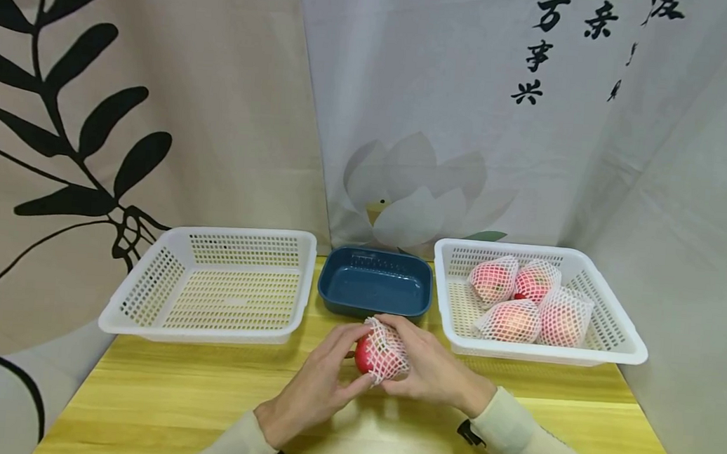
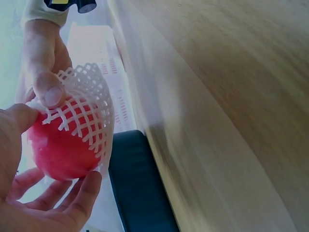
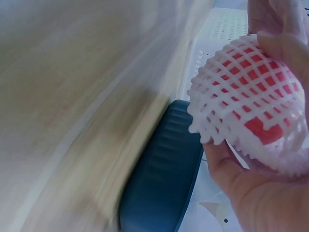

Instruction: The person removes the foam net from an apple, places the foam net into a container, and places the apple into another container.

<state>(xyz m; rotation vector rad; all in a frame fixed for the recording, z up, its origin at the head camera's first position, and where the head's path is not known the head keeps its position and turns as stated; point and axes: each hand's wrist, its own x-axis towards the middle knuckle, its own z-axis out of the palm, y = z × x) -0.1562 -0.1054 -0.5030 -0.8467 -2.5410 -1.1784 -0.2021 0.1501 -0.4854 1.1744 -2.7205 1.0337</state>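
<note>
Between my two hands, above the table in the head view, is a red apple (image 1: 364, 354) partly covered by a white foam net sleeve (image 1: 391, 354). My left hand (image 1: 319, 384) holds the apple from the left, thumb on the near side and fingers curled round its bare end. From the other side my right hand (image 1: 434, 370) grips the netted part. In the left wrist view, bare red skin of the apple (image 2: 62, 151) shows below the net's open edge. The right wrist view has the net sleeve (image 3: 217, 89) bunched over most of the fruit.
A white basket (image 1: 547, 352) at the right bears several netted apples (image 1: 510, 322). Another white basket (image 1: 223, 334) stands at the left. Between them, just beyond my hands, sits a dark blue dish (image 1: 371, 299). All rest on a wooden table (image 1: 200, 391) before a cloth backdrop.
</note>
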